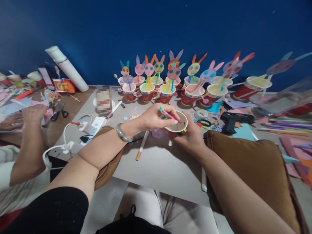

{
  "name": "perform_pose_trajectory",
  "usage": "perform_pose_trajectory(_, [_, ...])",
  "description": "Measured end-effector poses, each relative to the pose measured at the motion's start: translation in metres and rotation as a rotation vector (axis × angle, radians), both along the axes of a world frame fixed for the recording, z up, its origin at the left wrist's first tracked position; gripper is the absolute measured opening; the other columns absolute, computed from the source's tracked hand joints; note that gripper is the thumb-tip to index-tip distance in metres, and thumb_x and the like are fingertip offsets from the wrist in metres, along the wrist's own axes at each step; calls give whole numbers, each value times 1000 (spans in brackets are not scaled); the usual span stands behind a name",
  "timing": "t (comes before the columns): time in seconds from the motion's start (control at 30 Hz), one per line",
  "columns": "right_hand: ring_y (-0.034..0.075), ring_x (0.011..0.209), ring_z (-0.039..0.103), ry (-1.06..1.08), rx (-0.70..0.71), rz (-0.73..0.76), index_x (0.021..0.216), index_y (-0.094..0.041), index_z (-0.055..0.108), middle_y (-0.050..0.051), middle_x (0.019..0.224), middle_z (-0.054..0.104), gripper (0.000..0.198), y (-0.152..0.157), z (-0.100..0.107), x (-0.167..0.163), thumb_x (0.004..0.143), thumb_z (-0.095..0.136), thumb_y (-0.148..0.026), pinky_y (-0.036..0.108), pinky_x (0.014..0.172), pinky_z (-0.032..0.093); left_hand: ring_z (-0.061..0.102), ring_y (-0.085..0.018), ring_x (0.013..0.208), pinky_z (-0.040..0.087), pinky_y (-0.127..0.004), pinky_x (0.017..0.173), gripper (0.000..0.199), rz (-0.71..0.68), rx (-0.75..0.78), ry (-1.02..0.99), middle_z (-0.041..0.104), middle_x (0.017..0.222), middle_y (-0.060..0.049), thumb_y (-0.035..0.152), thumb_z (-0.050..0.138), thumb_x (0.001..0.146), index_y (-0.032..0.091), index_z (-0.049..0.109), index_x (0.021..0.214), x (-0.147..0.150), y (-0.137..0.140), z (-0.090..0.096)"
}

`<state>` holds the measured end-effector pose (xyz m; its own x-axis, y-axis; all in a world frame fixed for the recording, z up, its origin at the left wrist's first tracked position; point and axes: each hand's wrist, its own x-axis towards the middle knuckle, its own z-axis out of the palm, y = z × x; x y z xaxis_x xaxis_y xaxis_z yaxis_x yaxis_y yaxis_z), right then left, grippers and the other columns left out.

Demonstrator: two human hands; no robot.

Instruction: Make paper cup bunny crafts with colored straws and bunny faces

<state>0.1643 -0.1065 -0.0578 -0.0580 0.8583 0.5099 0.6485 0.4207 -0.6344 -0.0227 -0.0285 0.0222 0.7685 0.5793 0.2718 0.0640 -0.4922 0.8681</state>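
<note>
One paper cup (180,117) is clamped in the right hand (188,135), its mouth tipped up toward the wearer. The inside is pale, with small dark marks on the wall; what shows of the outside, below the rim, is dark with a touch of yellow. The left hand (158,117) pinches a slim pink stick (167,113) with a green end, thumb and fingers together on it, and the pink end reaches into the mouth of the cup. So the cup lies between the two hands, raised over the table (156,165). Just below the left hand rests a round purple paper piece (157,133). Beyond the grip stand red cups (147,95) with long-eared paper faces; to its right lies a black glue gun (234,122).
</note>
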Motion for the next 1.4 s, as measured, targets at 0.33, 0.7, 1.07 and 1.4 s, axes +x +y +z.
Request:
perform_pose_trajectory(0.33, [30, 115, 71, 8, 128, 32, 143, -26, 50, 13, 133, 69, 68, 0, -4, -1, 80, 77, -30, 41, 89, 60, 68, -14, 86, 51, -27, 78, 12, -42, -66, -101, 77, 94, -7, 26, 73, 85, 14, 74, 89, 2, -3, -1])
perform_pose_trajectory(0.7, [29, 111, 73, 32, 197, 59, 145, -26, 53, 12, 131, 72, 71, 0, -7, -2, 80, 81, -28, 38, 86, 61, 70, -16, 89, 51, -28, 82, 13, -92, 37, -70, 79, 96, -8, 27, 73, 86, 14, 75, 88, 1, -1, 1])
perform_pose_trajectory(1.07, [29, 116, 72, 22, 223, 92, 147, -26, 52, 13, 134, 71, 67, -4, 3, -6, 86, 78, -29, 40, 93, 61, 72, -18, 92, 51, -29, 83, 11, -105, 23, -64, 79, 99, -9, 25, 72, 86, 15, 76, 88, 0, -3, 3])
perform_pose_trajectory(1.4, [26, 98, 76, 38, 163, 32, 143, -25, 57, 12, 122, 75, 63, -3, 2, -8, 85, 78, -37, 35, 77, 62, 72, -17, 90, 52, -28, 81, 11, -69, 13, -21, 79, 97, -9, 24, 72, 85, 15, 75, 89, 1, 2, -2])
